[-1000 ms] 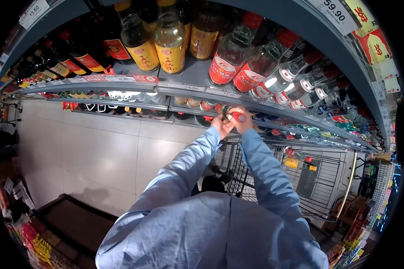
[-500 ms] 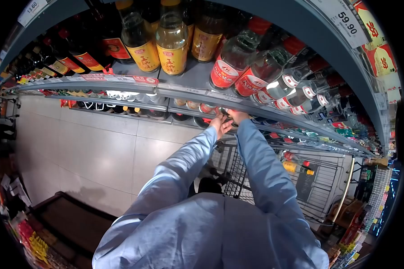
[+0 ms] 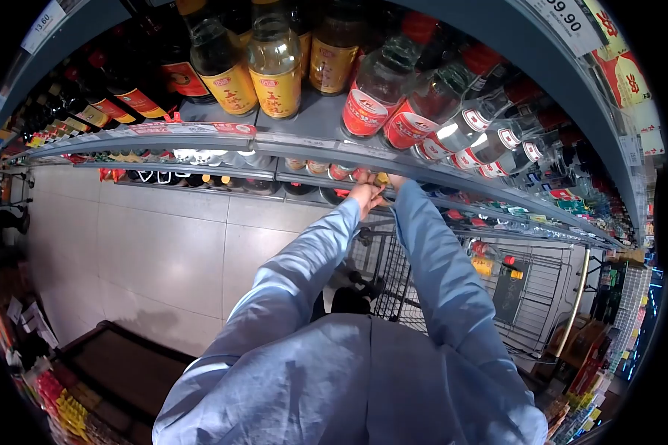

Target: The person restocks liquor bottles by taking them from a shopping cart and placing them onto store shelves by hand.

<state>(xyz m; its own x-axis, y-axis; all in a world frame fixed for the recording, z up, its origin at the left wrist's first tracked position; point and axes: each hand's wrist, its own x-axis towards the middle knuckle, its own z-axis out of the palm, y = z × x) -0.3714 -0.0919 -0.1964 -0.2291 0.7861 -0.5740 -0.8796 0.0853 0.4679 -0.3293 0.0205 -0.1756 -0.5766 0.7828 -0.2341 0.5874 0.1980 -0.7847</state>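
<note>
Both my hands reach in under the edge of the upper shelf (image 3: 304, 141), close together at the lower shelf. My left hand (image 3: 365, 197) has its fingers curled by a small yellow-gold cap (image 3: 381, 179), apparently that of a bottle whose body is mostly hidden. Right beside that cap is my right hand (image 3: 398, 182), its fingers concealed by the shelf edge. Clear bottles with red labels (image 3: 369, 111) stand on the shelf above my hands, and a clear bottle with a yellow label (image 3: 274, 81) is further left.
A shopping cart (image 3: 542, 297) stands at my right, with bottles (image 3: 490, 263) lying in it. Dark bottles with red labels (image 3: 137, 101) line the shelf on the left. A dark low platform (image 3: 119, 386) is at lower left, beyond the tiled floor (image 3: 163, 252).
The yellow-gold cap now shows between my hands. My left hand's fingers, more spread before, are curled in, and my right hand has gone further under the shelf edge. The view has shifted slightly.
</note>
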